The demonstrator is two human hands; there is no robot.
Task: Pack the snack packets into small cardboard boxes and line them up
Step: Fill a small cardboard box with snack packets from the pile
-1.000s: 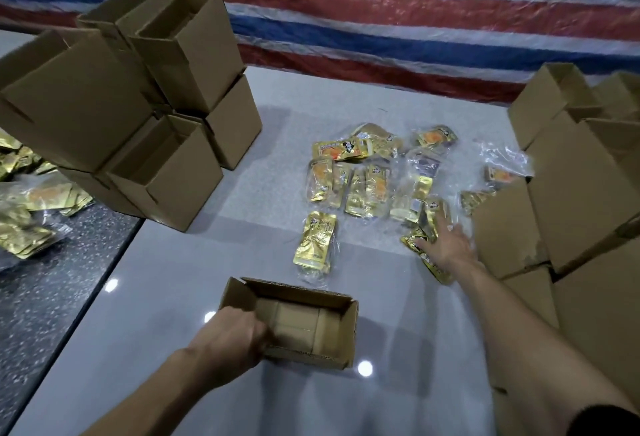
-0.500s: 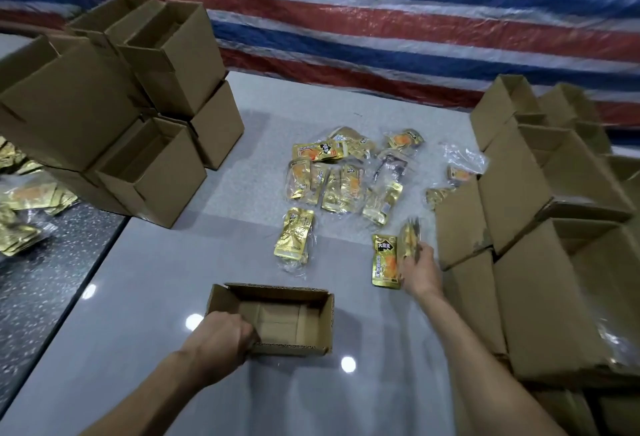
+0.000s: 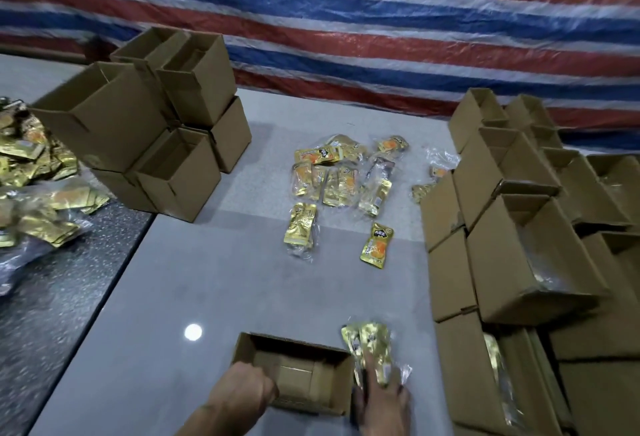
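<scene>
A small open cardboard box sits on the grey table near the bottom edge, empty inside. My left hand grips its near-left wall. My right hand holds a bunch of gold snack packets just right of the box's right wall. Farther back on the table lies a loose pile of gold and orange snack packets. Two single packets lie nearer, a gold packet and an orange-printed packet.
Empty open boxes are stacked at the back left. Rows of boxes crowd the right side, some with packets inside. More packets in plastic cover the dark counter at left. A striped tarp hangs behind.
My right hand picked up packets from near the pile and brought them back to the box's right side. One orange-printed packet stayed on the table. My left hand kept hold of the box.
</scene>
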